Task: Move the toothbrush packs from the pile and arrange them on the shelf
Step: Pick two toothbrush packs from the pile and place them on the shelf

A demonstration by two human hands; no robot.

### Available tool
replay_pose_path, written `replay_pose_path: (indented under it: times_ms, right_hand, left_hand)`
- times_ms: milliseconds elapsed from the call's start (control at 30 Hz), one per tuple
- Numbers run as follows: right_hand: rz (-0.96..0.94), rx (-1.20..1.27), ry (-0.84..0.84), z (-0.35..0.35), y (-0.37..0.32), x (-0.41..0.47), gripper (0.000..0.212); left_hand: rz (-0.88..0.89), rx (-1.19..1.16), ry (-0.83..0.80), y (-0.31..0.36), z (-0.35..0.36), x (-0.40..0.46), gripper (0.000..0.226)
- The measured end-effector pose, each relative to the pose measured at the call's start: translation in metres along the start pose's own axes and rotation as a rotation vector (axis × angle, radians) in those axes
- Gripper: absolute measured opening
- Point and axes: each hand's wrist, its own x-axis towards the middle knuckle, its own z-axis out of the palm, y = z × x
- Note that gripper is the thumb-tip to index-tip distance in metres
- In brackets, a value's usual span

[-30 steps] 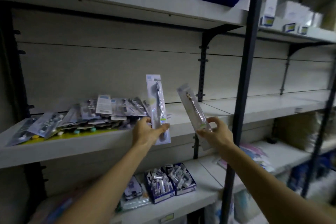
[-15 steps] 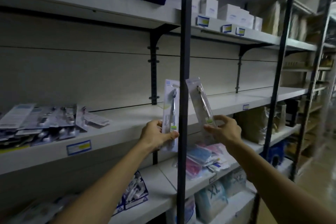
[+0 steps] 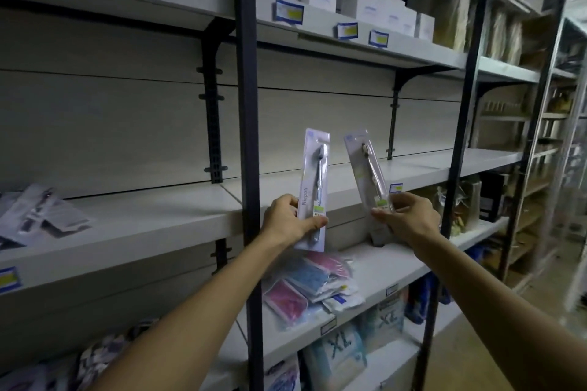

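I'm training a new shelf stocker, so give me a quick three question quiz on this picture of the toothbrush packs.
1. True or false: each of the hands holds one toothbrush pack.
2. Which pack is tilted? A: left pack, B: right pack.
3. Where is the pile?

Key:
1. True: left hand grips the left pack; right hand pinches the right pack.
2. B.
3. At the far left of the middle shelf, the pile.

Two hands, left (image 3: 287, 221) and right (image 3: 409, 220). Two held packs (image 3: 313, 187) (image 3: 368, 173). Three price tags (image 3: 289, 12), upper centre of frame. One pile (image 3: 38, 216), left edge.
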Motion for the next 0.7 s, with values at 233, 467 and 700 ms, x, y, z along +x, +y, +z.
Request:
replay_pose_path:
  times_ms: [233, 467, 700]
  right_hand:
    - [-0.032, -0.046, 0.012, 0.007, 0.028, 0.077, 0.06]
    - [-0.019, -0.069, 0.012, 0.014, 0.048, 0.173, 0.053]
    - [-0.03, -0.1, 0.023, 0.018, 0.073, 0.247, 0.054]
  left_hand:
    - [-0.019, 0.046, 0.063, -0.006, 0.039, 0.078, 0.057]
    - [-0.047, 0.043, 0.089, -0.012, 0.076, 0.174, 0.066]
    - [-0.056, 0.004, 0.091, -0.014, 0.116, 0.242, 0.051]
